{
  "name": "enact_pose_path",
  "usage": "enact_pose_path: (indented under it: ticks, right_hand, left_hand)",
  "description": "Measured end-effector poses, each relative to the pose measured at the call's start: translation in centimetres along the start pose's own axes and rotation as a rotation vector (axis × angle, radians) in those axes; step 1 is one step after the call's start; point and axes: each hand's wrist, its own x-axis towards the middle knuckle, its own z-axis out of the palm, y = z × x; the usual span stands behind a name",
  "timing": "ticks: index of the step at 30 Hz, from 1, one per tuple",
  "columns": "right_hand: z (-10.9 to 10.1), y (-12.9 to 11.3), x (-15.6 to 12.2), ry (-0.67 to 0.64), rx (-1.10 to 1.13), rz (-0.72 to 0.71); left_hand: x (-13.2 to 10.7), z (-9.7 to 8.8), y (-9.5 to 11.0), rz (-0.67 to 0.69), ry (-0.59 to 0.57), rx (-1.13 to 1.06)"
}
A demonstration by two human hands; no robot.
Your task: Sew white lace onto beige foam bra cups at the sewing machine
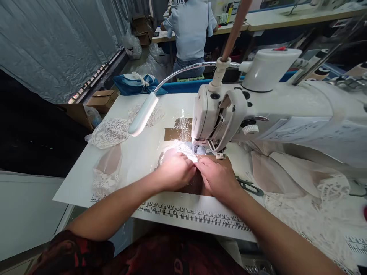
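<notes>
A sewing machine [281,99] is standing on the right part of the table [77,181]. At its left end, a lace piece [180,147] is lying behind the left hand [179,172], while the right hand [218,177] is resting just beside that hand. Snips [250,187] are lying right of the right hand, and a lace pile [315,217] is spreading farther right. Loose lace pieces [110,133] are lying leftward, near a lamp [143,114]. A ruler strip [186,214] is running along the near edge. Behind the table, a co-worker [190,34] is sitting.

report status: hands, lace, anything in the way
Left hand on white lace, right hand close beside. Lace at sewing machine head. Dark snips beside right wrist.
</notes>
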Motion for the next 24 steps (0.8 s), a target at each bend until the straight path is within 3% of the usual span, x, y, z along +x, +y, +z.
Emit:
enact_pose_path:
  ticks: [4, 8, 12, 19, 24]
  right_hand:
    - [0.4, -0.3, -0.1, -0.007, -0.135, -0.015]
    - [0.6, -0.3, -0.1, 0.018, -0.219, 0.012]
    - [0.5, -0.6, 0.3, 0.028, -0.253, 0.064]
    - [1.0, -0.6, 1.2, 0.065, -0.247, 0.119]
    - [1.2, -0.6, 1.3, 0.059, -0.256, 0.129]
  left_hand:
    - [-0.4, -0.5, -2.4, 0.092, 0.031, -0.354]
    - [-0.4, 1.7, -2.8, 0.140, 0.184, -0.164]
    - [0.3, 3.3, -3.4, 0.135, 0.260, -0.092]
    - [2.0, 3.0, -5.9, 0.279, 0.368, -0.073]
    - [2.3, 3.1, -6.5, 0.322, 0.386, -0.085]
